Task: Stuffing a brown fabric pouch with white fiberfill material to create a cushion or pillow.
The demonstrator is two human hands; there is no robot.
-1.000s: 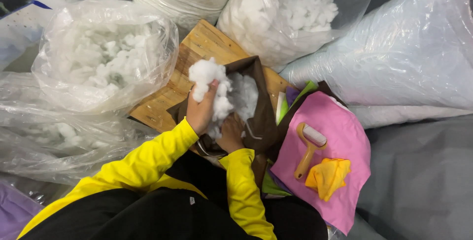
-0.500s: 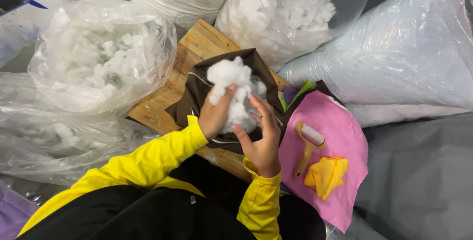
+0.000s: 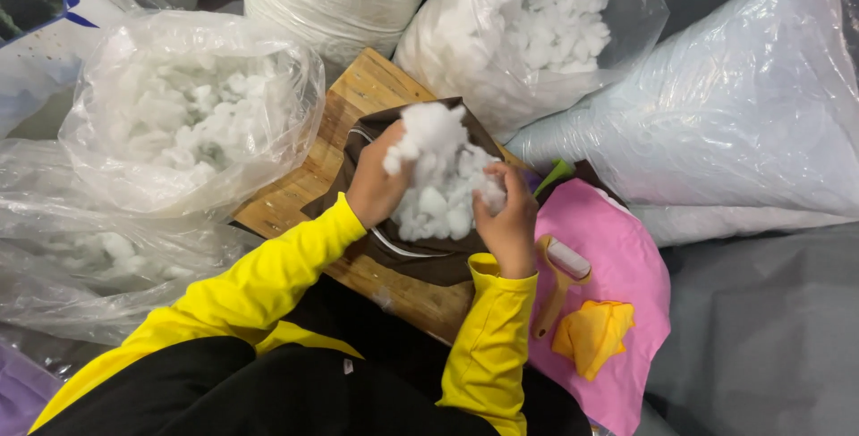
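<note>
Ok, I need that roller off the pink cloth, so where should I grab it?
Take the lint roller by its tan handle, coming from the lower right. The handle slants down-left, bare on the pink cloth; the right hand crowds the white head end.

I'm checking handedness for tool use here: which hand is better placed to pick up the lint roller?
Right hand: it grips stuffing directly beside the lint roller; the left hand is across the brown cover.

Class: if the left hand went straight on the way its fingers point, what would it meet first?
The left hand already grips the white stuffing; past that, probably the clear bag of stuffing.
</note>
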